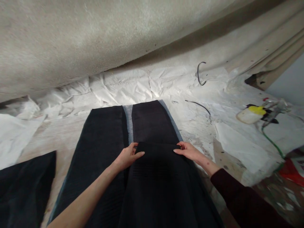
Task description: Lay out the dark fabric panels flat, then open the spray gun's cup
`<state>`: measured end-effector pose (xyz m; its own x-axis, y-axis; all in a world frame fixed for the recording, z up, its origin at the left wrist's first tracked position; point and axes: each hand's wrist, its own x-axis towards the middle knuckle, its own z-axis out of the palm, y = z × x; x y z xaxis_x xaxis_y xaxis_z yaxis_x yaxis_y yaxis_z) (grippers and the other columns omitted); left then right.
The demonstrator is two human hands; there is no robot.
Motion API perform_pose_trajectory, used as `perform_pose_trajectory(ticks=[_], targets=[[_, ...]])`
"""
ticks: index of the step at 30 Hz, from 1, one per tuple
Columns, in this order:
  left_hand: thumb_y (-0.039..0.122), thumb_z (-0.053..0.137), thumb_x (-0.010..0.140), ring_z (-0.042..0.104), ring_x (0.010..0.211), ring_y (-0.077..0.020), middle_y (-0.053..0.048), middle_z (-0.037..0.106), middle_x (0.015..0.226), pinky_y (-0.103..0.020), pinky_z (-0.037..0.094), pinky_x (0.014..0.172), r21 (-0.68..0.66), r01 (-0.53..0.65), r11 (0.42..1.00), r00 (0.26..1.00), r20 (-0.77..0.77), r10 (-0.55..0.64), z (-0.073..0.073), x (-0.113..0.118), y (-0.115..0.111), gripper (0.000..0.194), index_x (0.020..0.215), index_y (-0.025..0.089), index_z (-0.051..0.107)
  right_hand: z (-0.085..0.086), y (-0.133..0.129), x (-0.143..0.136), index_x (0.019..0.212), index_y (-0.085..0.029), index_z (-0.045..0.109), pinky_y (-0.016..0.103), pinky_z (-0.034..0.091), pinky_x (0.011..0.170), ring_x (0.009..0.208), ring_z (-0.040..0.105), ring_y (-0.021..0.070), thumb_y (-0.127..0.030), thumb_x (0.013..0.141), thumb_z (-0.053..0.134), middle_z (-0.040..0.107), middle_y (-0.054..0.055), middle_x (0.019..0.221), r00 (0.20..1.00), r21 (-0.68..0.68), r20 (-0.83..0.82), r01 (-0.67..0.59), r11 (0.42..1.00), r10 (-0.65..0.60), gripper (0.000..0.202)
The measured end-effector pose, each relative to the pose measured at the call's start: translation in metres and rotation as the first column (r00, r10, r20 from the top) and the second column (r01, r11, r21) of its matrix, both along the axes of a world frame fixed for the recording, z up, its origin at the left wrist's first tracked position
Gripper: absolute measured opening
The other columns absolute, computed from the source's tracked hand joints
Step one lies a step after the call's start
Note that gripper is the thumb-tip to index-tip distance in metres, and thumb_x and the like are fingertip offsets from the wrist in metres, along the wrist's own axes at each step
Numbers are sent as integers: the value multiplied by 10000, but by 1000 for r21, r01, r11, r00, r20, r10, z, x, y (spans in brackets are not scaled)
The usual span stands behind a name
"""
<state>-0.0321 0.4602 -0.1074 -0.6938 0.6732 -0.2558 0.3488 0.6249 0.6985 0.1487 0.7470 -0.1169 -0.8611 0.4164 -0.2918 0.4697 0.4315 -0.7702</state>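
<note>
My left hand (127, 157) pinches the left corner of a black piece of cloth (158, 177). At the opposite corner my right hand (190, 152) grips the same edge between thumb and fingers, so the edge runs nearly straight between them. Below it lie two long black cloth panels, a left one (104, 136) and a right one (150, 122), side by side with blue-grey strips showing along their edges. The held cloth covers the near part of the right panel. Whether the panels are trouser legs I cannot tell.
Another black cloth (26, 186) lies at the lower left. White, crumpled paper (140, 90) covers the surface beneath a hanging beige sheet (95, 34). To the right are a spray gun (273, 114) with a green hose (273, 142) and a thin black cord (200, 107).
</note>
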Motion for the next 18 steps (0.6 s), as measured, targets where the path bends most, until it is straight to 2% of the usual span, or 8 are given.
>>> perform_pose_trajectory(ticks=[2,5,9,15,18], targets=[[645,585,689,540,635,-165,45,506,666,-289,384,587,-56,-2,998,1000,-10,1,-2,1,-2,685,1169,163,510,2,-4,7,783,-207,572,272,338,546,599,500,145,-485,698,674,541,-27,637,999,-34,34,42,999,-41,308],[609,619,666,569,679,-174,22,553,725,-286,397,597,-110,-1,994,1000,-19,-1,-3,4,-6,613,1098,181,536,5,-10,17,717,-215,509,266,294,522,576,469,137,-468,631,700,494,-43,604,993,-73,74,92,993,-87,328],[581,664,621,596,707,-181,2,606,787,-284,400,603,-190,31,981,999,-34,-38,1,10,-13,540,993,206,552,5,-17,30,615,-227,401,266,247,510,540,392,117,-424,586,705,393,-68,551,992,-125,95,100,987,-88,363],[463,716,582,659,818,-218,-22,678,904,-288,468,672,-152,90,984,991,110,-74,13,24,-24,639,1128,222,488,0,-31,52,632,-220,421,269,247,533,552,376,109,-289,565,712,410,-77,575,988,-148,99,131,980,-117,306],[416,670,602,673,875,-243,-57,700,976,-319,486,751,-196,109,974,988,129,-84,6,28,-33,669,1191,200,437,2,-41,65,654,-213,462,258,262,546,560,393,106,-191,508,746,430,-87,581,976,-104,135,185,977,-171,320]])
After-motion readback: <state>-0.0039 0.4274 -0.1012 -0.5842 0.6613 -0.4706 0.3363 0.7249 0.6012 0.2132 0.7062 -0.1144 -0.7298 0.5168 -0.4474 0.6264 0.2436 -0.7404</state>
